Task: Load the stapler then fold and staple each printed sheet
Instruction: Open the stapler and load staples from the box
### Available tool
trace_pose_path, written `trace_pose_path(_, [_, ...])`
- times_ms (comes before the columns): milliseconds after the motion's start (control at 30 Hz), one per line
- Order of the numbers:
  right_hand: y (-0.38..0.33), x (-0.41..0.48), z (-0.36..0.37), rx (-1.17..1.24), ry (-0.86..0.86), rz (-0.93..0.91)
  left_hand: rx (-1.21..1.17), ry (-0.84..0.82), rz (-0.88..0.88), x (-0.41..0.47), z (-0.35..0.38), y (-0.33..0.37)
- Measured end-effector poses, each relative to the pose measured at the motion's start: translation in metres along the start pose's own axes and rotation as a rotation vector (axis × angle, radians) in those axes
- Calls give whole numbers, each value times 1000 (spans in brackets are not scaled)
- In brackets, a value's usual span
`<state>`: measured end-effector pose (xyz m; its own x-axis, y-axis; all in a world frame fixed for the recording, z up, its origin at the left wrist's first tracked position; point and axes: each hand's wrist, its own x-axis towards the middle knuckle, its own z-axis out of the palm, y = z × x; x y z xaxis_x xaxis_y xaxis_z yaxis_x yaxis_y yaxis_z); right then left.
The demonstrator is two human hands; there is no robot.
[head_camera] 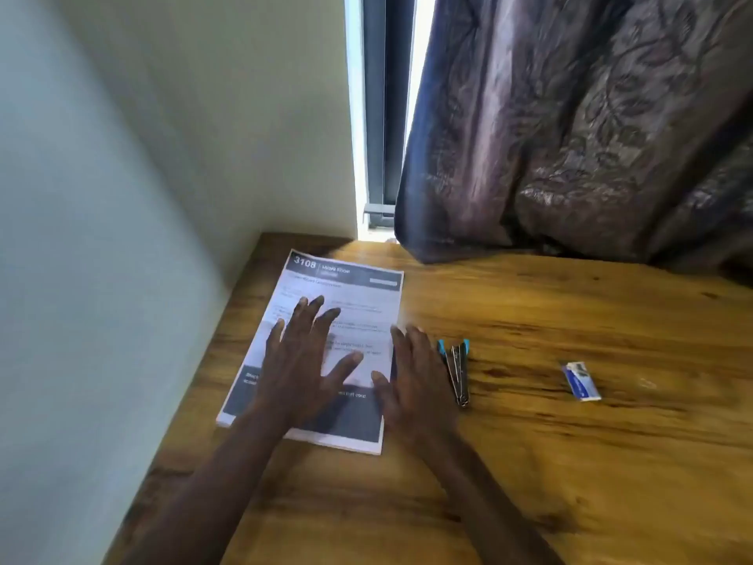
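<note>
Nearest: two bare forearms stretched in over near table edge, side by side. Left hand (303, 360) palm down, fingers straight & fanned wide over middle of white printed paper stack (354, 295), thumb out to the right. Blurred, so can't tell if pressing on top sheet or just above it. Right hand (415, 381) palm down too, fingers straight & close together, thumb angled left over stack's right edge; rest of hand over bare wood between stack & stapler. Nothing held in either hand.

Paper stack flat on brown wood-grain table (529, 462), toward far-left corner, long side roughly along left edge, slightly skewed. Top sheet: dark header band w/ "3108" at far end, text lines mid-page, dark block at near end. Several sheets thick, judging by near corner.

Small black-&-metal stapler (456, 371) w/ blue tips lying on table just right of stack, close beside right hand, lengthwise toward far edge; blue-tipped ends at far side splayed in a narrow V. Small white-&-blue box (580, 381) further right, well apart from stapler, flat on wood.

At far edge: dark patterned curtain (591, 136) hanging down to table, dark window frame (377, 116) w/ bright strips either side. Pale wall (122, 177) along left edge.
</note>
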<state>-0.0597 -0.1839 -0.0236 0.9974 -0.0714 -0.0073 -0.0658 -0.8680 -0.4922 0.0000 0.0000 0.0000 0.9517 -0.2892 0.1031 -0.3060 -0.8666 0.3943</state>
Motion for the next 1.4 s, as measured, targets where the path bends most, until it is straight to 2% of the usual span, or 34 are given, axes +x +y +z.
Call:
trace_pose_path(67, [3, 2, 4, -128, 41, -63, 42, 1, 3, 2, 7, -6])
trace_pose_path(267, [7, 2, 15, -233, 97, -105, 117, 39, 2, 0, 25, -17])
trace_pose_path(600, [1, -1, 8, -249, 98, -135, 168, -59, -9, 1, 23, -18])
trace_pose_path(667, [-2, -8, 5, -271, 208, -155, 200, -37, 17, 0, 23, -17])
trace_pose_path(733, [-4, -14, -3, -364, 395, -156, 226, -27, 47, 2, 22, -14])
trace_pose_path(800, [-2, -23, -15, -431, 594, -78, 228, 1, 70, 2, 21, -15])
trace_pose_path(867, [6, -28, -28, -436, 694, 45, 240, -1, 67, 4, 22, -17])
trace_pose_path(967, [30, -32, -44, -372, 682, 241, 256, 3, 68, 5, 22, -15])
trace_pose_path(1067, [54, -34, -50, -226, 574, 340, 255, -5, 54, 5, 20, -11])
trace_pose_path(1200, [66, -37, -54, -26, 518, 340, 267, 81, 104, 9, 19, -8])
trace_pose_path(1400, [58, -28, -52, -101, 426, 294, 223, 255, 201, 12, 18, -4])
